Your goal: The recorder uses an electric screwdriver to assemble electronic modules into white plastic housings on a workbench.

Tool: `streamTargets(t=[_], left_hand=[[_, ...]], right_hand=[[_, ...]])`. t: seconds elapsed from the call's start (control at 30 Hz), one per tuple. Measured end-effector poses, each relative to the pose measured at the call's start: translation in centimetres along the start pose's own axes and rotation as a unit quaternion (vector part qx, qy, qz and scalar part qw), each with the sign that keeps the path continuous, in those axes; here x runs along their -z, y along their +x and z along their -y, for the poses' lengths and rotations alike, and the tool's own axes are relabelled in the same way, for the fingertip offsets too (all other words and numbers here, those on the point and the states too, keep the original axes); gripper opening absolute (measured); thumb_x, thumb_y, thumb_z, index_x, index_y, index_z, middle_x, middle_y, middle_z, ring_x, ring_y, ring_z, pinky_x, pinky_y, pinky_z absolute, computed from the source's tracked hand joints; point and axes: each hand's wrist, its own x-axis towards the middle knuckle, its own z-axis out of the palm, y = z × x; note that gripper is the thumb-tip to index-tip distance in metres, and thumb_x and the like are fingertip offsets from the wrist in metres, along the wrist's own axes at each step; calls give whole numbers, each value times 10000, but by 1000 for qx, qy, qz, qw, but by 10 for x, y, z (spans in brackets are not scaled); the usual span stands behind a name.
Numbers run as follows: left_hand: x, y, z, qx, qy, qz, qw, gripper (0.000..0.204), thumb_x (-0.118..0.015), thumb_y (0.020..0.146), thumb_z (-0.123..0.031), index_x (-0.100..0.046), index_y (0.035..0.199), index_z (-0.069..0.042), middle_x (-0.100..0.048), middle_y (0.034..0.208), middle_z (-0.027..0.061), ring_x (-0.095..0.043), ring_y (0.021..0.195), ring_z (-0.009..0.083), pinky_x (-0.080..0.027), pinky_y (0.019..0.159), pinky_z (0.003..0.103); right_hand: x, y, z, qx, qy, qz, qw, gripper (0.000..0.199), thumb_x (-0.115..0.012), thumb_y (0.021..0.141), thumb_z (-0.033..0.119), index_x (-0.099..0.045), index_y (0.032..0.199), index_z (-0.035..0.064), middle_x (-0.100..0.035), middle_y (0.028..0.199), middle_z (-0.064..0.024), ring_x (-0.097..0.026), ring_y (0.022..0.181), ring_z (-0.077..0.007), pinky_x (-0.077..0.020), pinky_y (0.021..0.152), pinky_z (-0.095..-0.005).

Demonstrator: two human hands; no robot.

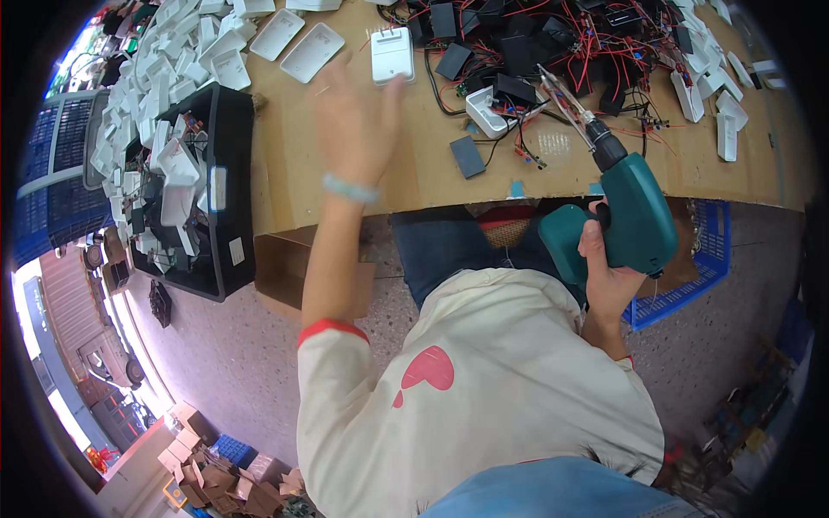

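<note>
My right hand (609, 281) is wrapped round the grip of a green cordless drill (641, 211), its long bit pointing up and left over the table's edge. My left hand (356, 129), a wristband at its wrist, is over the table, blurred by motion, with thumb and fingers apart and nothing seen in them. Just beyond its thumb lies a closed white plastic case (392, 53). Two open white shells (312, 52) rest past its fingertips. Near the drill's bit are a white shell with wires (489, 112) and a small dark grey block (467, 157).
Black boxes with red and black wires (527, 47) are heaped at the far right of the cardboard-covered table (285, 173). Beside its left edge stands a black crate (226, 250) piled with white shells. A blue basket (710, 259) and a cardboard box (281, 276) sit below the table's edge.
</note>
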Motion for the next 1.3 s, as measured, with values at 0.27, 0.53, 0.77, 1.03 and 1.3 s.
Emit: streamTargets(t=[0.27,0.53,0.77,1.03,1.3], left_hand=[[-41,3,21,35,2,114,993,630,-656,969,-202,-372,1415,140,-623,1229,354,-606,1074,506,-487,941,526],[15,-34,20,86,-169,200,961,218,-476,1017,-120,-655,1043,1,-674,941,257,-622,970,448,-496,825,500],[-6,-21,28,0,-114,105,988,209,-520,1014,-141,-643,981,25,-665,972,229,-597,944,429,-469,846,514],[-77,90,28,-18,-138,136,981,308,-713,964,-279,-738,1089,2,-752,1003,207,-717,922,357,-556,814,410],[-88,100,30,-136,-72,41,987,301,-767,932,-280,-773,1009,11,-778,869,146,-743,774,260,-572,726,351]], right_hand=[[10,-9,-9,36,-35,16,999,329,-717,965,-14,-614,1277,-23,-704,1065,-81,-550,681,-67,-452,585,-231],[3,1,-8,-10,1,0,1000,307,-736,962,4,-641,1253,-19,-707,1047,-59,-556,695,-61,-461,601,-226],[0,2,-5,11,-17,6,1000,303,-750,955,14,-653,1241,-16,-706,1029,-45,-546,692,-53,-452,601,-219],[-5,5,-3,13,11,-14,1000,270,-753,953,17,-671,1208,-16,-698,989,-33,-540,669,-53,-445,592,-219],[4,5,-6,-10,-11,-27,1000,270,-761,949,23,-671,1199,-17,-691,970,-30,-541,669,-54,-448,595,-219]])
